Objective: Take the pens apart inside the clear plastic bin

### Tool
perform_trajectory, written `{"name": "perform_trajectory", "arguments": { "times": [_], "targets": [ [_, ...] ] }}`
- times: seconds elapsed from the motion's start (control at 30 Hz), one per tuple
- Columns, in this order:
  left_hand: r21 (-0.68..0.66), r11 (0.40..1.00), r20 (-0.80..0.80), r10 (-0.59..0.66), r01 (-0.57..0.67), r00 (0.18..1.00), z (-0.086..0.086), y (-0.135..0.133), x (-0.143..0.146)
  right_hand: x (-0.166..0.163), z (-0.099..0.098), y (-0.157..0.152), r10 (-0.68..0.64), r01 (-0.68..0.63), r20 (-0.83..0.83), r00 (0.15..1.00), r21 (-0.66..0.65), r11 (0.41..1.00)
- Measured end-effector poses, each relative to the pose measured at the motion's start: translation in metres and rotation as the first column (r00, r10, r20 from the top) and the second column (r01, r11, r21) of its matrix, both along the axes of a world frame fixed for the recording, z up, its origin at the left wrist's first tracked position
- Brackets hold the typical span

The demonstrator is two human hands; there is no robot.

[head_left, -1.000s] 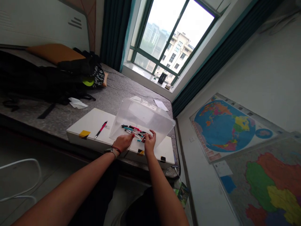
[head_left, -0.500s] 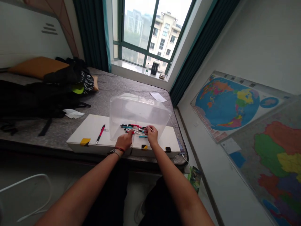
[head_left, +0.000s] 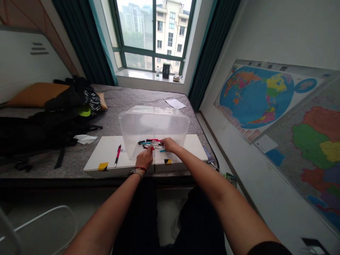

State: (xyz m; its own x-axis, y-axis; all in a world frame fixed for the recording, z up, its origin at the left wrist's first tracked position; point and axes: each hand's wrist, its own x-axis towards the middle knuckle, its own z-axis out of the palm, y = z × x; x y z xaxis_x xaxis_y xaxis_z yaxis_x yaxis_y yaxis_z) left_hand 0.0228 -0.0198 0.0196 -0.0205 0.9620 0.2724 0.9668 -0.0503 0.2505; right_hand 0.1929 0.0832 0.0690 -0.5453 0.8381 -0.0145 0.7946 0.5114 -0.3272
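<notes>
A clear plastic bin [head_left: 155,122] lies on its side, its open side toward me. Several pens [head_left: 148,140], black, red, teal and white, are heaped inside its lower part. At the front of the heap, my left hand [head_left: 145,157] is closed in a pinch around a pen whose red part shows at the fingertips. My right hand [head_left: 170,144] reaches in from the right with its fingers pinched at the heap's right end; what they grip is hidden. A teal pen [head_left: 163,151] rests just below that hand. Off to the left, a red and black pen [head_left: 117,156] lies alone.
Beneath the bin are white boxes [head_left: 103,152] with yellow and black corner marks, set at the bed's edge [head_left: 66,177]. Dark bags [head_left: 34,127] and a crumpled tissue [head_left: 85,139] lie left. White paper [head_left: 175,103] lies behind the bin. Maps [head_left: 257,95] hang on the right wall.
My right hand has moved from the heap's right side in over the pens; the pale stick-like thing seen at its fingers before no longer shows. My left hand stays pinched at the heap. The view has shifted.
</notes>
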Motion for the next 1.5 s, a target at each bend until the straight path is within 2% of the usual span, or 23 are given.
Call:
{"name": "perform_trajectory", "arguments": {
  "times": [0.1,0.37,0.53,0.8,0.97,1.13,1.23,1.33,1.5],
  "targets": [
    [-0.004,1.000,0.007,-0.017,0.017,1.000,0.000,-0.001,-0.001,-0.001,-0.001,-0.002,0.032,-0.032,0.020,0.999,0.035,0.999],
    [-0.001,1.000,0.016,-0.022,0.022,1.000,0.000,-0.001,-0.001,0.000,-0.001,0.000,-0.032,0.033,-0.045,0.998,0.007,0.999],
    [-0.003,1.000,0.013,-0.012,0.012,1.000,-0.001,-0.001,0.000,-0.007,-0.001,0.004,0.003,-0.004,0.055,0.998,0.014,1.000],
    [-0.018,1.000,-0.011,-0.006,0.006,1.000,0.002,-0.001,0.001,-0.022,-0.005,0.014,-0.105,0.081,-0.142,0.984,-0.164,0.983],
    [-0.029,1.000,-0.022,0.005,-0.006,1.000,0.004,-0.001,0.003,-0.017,-0.005,0.011,0.053,-0.059,-0.056,0.997,-0.109,0.992],
    [0.006,1.000,-0.022,0.003,-0.002,1.000,-0.002,0.003,0.002,-0.012,-0.002,0.008,0.085,-0.084,0.010,0.996,-0.093,0.992],
    [0.022,1.000,-0.024,0.000,0.000,1.000,-0.004,0.003,0.002,-0.016,0.002,0.008,0.111,-0.103,0.058,0.992,-0.131,0.986],
    [0.019,1.000,-0.028,0.002,-0.001,1.000,-0.004,0.003,0.001,-0.017,0.006,0.008,0.081,-0.075,0.033,0.996,-0.165,0.984],
    [-0.012,1.000,-0.015,-0.002,0.002,1.000,-0.005,0.005,-0.001,-0.006,0.011,-0.004,0.071,-0.080,-0.086,0.994,-0.098,0.992]
  ]
}}
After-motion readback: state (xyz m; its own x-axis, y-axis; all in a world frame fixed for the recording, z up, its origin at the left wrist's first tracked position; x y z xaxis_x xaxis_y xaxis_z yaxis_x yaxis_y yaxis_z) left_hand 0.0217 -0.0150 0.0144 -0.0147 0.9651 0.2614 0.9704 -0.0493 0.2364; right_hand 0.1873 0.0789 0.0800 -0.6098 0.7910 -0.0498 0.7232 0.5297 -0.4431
